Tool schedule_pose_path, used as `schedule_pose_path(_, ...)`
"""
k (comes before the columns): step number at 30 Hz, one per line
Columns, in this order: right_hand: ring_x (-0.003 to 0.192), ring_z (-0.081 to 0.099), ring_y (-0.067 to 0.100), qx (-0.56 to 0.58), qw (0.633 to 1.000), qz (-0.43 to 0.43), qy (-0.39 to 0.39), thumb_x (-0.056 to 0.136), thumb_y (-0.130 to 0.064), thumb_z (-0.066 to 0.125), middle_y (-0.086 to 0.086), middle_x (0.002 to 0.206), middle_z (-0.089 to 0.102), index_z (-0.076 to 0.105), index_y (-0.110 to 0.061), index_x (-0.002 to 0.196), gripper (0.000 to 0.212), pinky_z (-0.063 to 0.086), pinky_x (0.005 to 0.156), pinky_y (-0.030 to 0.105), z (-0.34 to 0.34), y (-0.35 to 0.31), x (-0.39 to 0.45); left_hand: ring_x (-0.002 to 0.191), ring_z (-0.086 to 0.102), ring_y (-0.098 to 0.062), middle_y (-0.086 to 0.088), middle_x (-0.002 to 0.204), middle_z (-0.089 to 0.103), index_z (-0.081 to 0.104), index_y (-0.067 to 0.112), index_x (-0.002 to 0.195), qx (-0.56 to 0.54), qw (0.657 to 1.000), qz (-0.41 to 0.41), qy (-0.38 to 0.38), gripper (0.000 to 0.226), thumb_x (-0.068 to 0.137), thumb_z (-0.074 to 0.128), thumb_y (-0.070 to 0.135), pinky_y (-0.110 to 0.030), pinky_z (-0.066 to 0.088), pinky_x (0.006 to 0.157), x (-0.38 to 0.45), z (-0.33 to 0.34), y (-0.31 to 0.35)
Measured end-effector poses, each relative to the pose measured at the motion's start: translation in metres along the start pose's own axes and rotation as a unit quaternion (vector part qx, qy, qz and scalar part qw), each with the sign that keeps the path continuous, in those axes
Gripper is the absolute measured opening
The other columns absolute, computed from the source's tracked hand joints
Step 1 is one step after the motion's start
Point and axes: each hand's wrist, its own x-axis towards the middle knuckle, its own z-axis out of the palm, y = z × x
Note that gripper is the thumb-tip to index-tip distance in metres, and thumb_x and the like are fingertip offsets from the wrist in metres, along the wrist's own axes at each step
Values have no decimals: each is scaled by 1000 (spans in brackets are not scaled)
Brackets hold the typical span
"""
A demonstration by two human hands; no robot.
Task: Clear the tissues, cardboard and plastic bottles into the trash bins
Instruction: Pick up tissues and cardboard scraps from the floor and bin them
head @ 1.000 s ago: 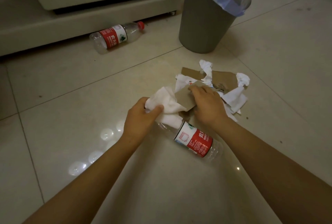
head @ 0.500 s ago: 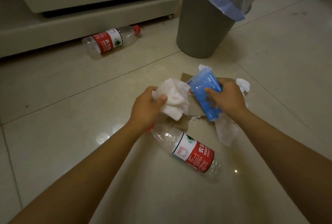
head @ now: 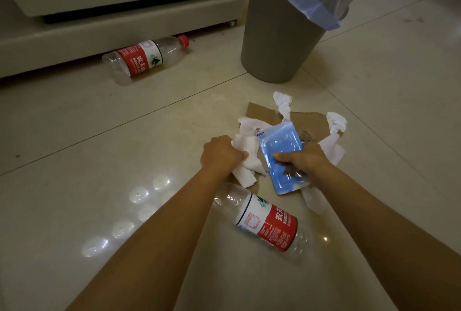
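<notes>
Left fingers (head: 243,154) curled round a crumpled white tissue wad (head: 245,161) just left of frame centre; right fingers (head: 283,156) pinched across a blue plastic pouch (head: 283,158), thumb on its glossy face, a second tissue apparently trapped under the palm of the right hand (head: 309,158), though hard to tell. Left hand (head: 220,153) knuckles-up, grip loose-looking around soft paper. Likely trouble first at the grips: slick pouch prone to sliding out of a one-sided pinch during the lift; tissue tails hanging below the left fist apt to tear off or drop short of the bin. Just beyond the hands, more loose tissues (head: 335,123) lying on and beside a flat cardboard sheet (head: 309,123) at centre right, easy to drag or scatter if snagged on the way up. Directly under the forearms, in the lower middle, a near plastic bottle (head: 269,223) on its side, round and free to roll away if nudged by a wrist or elbow. Farther off at upper left, a second bottle (head: 147,60) close to a cabinet base (head: 99,33), at risk of rolling beneath it if bumped. Grey trash bin (head: 282,36) with blue liner at upper right, well apart from the hands; a careless toss from here could miss the rim or tug the liner loose.
</notes>
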Motion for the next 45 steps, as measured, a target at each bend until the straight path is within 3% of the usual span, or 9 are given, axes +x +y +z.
schedule_pose_path(5,78,68,23,9,997,-61,41,74,-25,78,9,87,70,68,-11,93,25,56,59,33,-3,-7,-2,104,59,-28,-12,116,63,59,6,117,-98,995,9,10,40,87,62,32,-34,47,85,-8,-10,-7)
schedule_pose_path(9,82,67,29,32,996,-68,37,78,-24,75,15,91,70,66,-14,86,15,58,73,40,-9,-19,-9,99,60,-26,-10,108,63,59,5,115,-177,983,8,42,34,88,62,26,-32,46,81,-23,-30,-7)
schedule_pose_path(14,84,68,28,19,995,-98,27,78,-23,75,12,91,71,68,-7,98,26,56,81,44,-15,-45,-29,94,62,-27,-10,102,66,61,5,109,-224,971,-16,84,30,87,63,25,-40,51,85,-52,-60,-18)
schedule_pose_path(19,70,63,22,14,990,-143,1,79,-17,75,8,79,67,66,-7,89,17,53,66,35,-7,-85,-60,97,63,-34,-19,104,67,65,1,104,-282,948,-59,136,34,81,66,26,-49,51,89,-88,-107,-25)
schedule_pose_path(23,75,66,23,5,984,-172,-39,77,-21,76,9,85,70,68,-13,89,16,55,74,39,15,-118,-87,100,62,-32,-14,104,66,64,3,107,-318,930,-75,166,23,87,63,14,-47,50,92,-113,-148,-39)
schedule_pose_path(28,72,66,23,15,971,-223,-88,78,-18,75,9,84,70,67,-15,82,10,56,66,37,58,-155,-135,99,62,-28,-12,109,66,62,4,114,-337,916,-69,208,29,88,61,16,-44,51,90,-163,-201,-65)
schedule_pose_path(39,77,63,15,-17,931,-334,-145,77,-23,75,1,91,65,57,-17,106,35,49,61,28,145,-207,-241,96,62,-26,-11,106,65,58,15,104,-353,888,-43,290,13,92,57,11,-38,52,83,-258,-305,-131)
schedule_pose_path(42,77,60,9,-31,921,-358,-151,77,-23,74,-7,87,62,56,-18,105,35,52,69,33,159,-219,-267,101,62,-28,-13,112,64,59,12,113,-351,883,-39,307,22,90,58,10,-44,50,92,-270,-328,-138)
schedule_pose_path(45,76,58,5,-27,916,-371,-147,76,-23,74,-12,84,59,54,-20,103,34,48,66,28,165,-230,-290,99,60,-26,-11,114,61,53,6,127,-386,862,-52,325,37,91,58,10,-41,51,90,-275,-353,-135)
